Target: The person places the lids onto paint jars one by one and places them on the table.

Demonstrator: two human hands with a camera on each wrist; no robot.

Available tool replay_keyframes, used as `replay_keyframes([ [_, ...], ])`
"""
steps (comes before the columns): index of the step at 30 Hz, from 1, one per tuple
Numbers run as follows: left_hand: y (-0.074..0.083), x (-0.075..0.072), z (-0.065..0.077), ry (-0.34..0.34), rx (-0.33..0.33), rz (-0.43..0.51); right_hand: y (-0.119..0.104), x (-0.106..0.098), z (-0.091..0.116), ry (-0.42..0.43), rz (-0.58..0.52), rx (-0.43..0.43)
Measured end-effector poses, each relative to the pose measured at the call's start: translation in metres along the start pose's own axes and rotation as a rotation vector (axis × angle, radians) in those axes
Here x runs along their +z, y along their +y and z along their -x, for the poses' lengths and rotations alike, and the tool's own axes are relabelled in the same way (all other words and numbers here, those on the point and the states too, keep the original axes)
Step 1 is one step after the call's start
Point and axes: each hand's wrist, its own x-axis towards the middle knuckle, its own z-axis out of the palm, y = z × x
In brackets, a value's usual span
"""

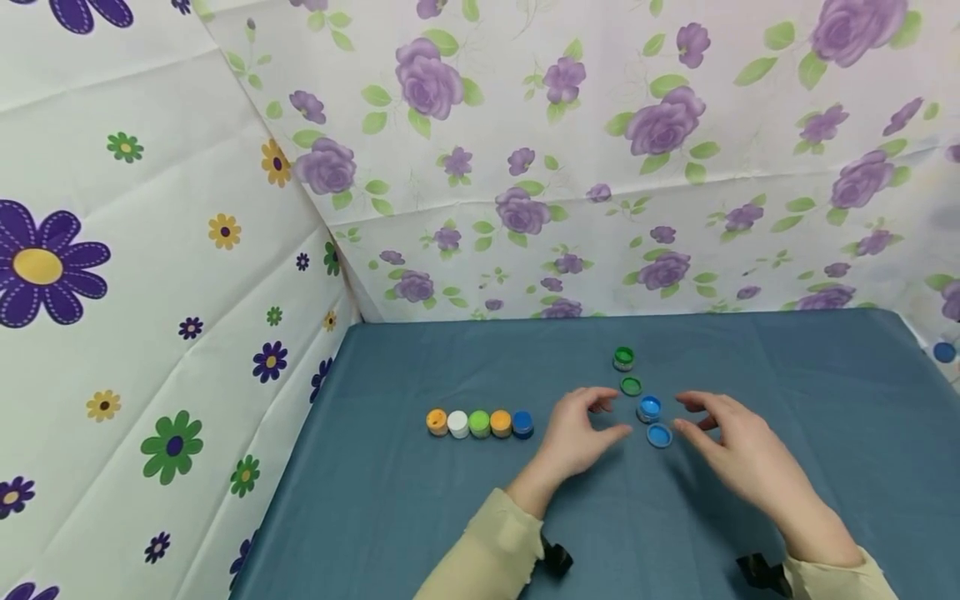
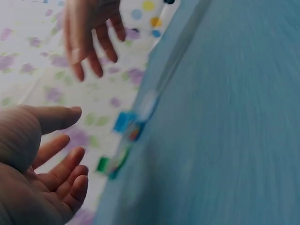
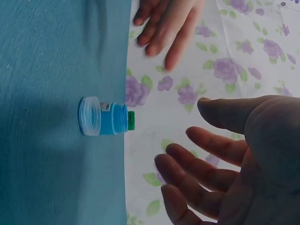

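Between my two hands stands a small light-blue paint pot [image 1: 649, 408] with its top off. Its blue lid [image 1: 659, 435] lies on the cloth just in front of it. My left hand [image 1: 576, 431] hovers left of the pot, thumb and fingers apart and holding nothing. On the other side my right hand [image 1: 738, 446] is held the same way, touching nothing. Farther back a green paint pot [image 1: 623, 359] stands uncovered, with a green lid [image 1: 631, 386] in front of it. In the right wrist view the blue pot [image 3: 112, 118] partly hides the green one [image 3: 131, 120].
Left of my left hand, several capped pots form a row: an orange pot [image 1: 437, 422], a white pot [image 1: 458, 424], a light-green pot [image 1: 479, 423], a second orange pot [image 1: 501, 423] and a dark-blue pot [image 1: 522, 424]. Blue-grey cloth [image 1: 360, 517] covers the table; flowered sheets [image 1: 465, 167] hang behind.
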Motion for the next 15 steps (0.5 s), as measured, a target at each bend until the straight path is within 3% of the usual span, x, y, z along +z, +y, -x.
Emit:
replay_keyframes([
  [3, 0.002, 0.025, -0.015, -0.016, -0.095, 0.050, 0.004, -0.002, 0.001, -0.034, -0.006, 0.026],
  [6, 0.000, 0.041, -0.026, 0.000, -0.154, 0.039, 0.006, -0.003, 0.002, -0.071, -0.013, 0.044],
  [15, 0.003, 0.055, -0.036, 0.015, -0.214, -0.134, 0.012, -0.004, 0.005, -0.086, -0.017, 0.060],
])
